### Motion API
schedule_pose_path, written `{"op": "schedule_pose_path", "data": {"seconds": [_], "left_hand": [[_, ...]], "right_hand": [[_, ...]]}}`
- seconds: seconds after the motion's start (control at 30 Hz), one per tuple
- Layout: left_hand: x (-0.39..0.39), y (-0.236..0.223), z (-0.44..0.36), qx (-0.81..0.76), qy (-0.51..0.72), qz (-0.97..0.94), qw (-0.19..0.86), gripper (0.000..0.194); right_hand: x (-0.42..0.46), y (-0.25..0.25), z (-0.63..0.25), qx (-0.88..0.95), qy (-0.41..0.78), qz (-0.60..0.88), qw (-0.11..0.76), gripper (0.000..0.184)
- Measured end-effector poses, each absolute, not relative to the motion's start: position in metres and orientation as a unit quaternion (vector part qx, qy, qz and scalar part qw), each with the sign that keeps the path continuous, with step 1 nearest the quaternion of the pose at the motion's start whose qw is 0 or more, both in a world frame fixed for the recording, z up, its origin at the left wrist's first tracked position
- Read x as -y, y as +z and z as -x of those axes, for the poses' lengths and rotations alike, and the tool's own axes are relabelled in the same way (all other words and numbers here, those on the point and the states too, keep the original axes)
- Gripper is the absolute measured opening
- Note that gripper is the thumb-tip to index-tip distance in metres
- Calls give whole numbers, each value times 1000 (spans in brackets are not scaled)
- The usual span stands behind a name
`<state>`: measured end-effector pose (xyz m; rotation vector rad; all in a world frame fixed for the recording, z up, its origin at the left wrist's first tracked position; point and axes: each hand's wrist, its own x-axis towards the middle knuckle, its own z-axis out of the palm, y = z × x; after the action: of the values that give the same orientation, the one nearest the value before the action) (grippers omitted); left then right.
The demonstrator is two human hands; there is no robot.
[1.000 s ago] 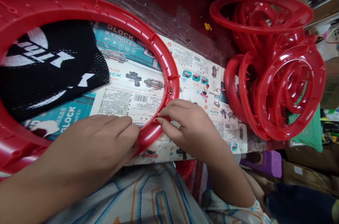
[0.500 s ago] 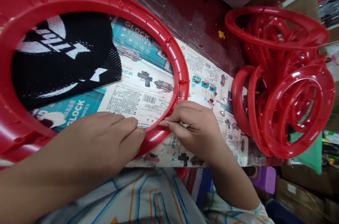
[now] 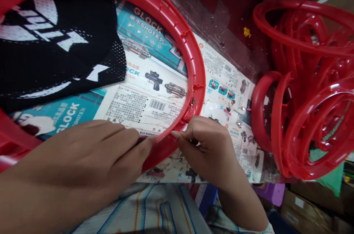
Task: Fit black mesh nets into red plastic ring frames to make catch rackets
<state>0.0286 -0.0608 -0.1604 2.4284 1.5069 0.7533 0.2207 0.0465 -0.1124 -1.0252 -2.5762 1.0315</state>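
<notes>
A big red plastic ring point(image 3: 197, 68), with ribs and small posts along its channel, lies on printed cardboard point(image 3: 138, 110). My left hand point(image 3: 107, 152) is closed over the ring's near rim, its fingertips partly hidden. Just to the right, my right hand point(image 3: 207, 140) pinches with thumb and forefinger down at the channel; whatever sits between the fingertips is too small to make out. Small metal bits point(image 3: 193, 102) rest in the channel just beyond that hand. Inside the ring lies a black cloth point(image 3: 83, 53) with white lettering.
A pile of red plastic rings point(image 3: 312, 116) stands on the right, partly over a green bag point(image 3: 329, 176). A yellow scrap point(image 3: 247, 32) lies on the dark red tabletop point(image 3: 232, 49). Below the table's edge are a purple plastic item point(image 3: 272, 192) and cardboard boxes point(image 3: 301, 208).
The camera view has shifted, so the ring pile sits further right and lower. My hands keep the same places on the ring, the right one still pinching at the channel.
</notes>
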Motion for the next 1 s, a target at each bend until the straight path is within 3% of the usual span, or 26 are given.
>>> {"op": "schedule_pose_path", "data": {"seconds": [0.1,0.4,0.6,0.83,1.0], "left_hand": [[60,-161,-31,-512,277,-807,96,26],[61,-157,-33,-489,197,-848,56,35],[62,-156,-34,-498,156,-851,60,25],[63,-157,-34,-475,168,-862,49,39],[64,-159,-35,-476,163,-863,44,45]], "right_hand": [[-46,-113,-218,859,361,352,87,32],[-39,-111,-218,860,308,401,68,36],[-43,-114,-223,853,343,378,108,32],[-39,-118,-225,908,221,332,126,30],[-44,-113,-229,956,148,221,124,11]]}}
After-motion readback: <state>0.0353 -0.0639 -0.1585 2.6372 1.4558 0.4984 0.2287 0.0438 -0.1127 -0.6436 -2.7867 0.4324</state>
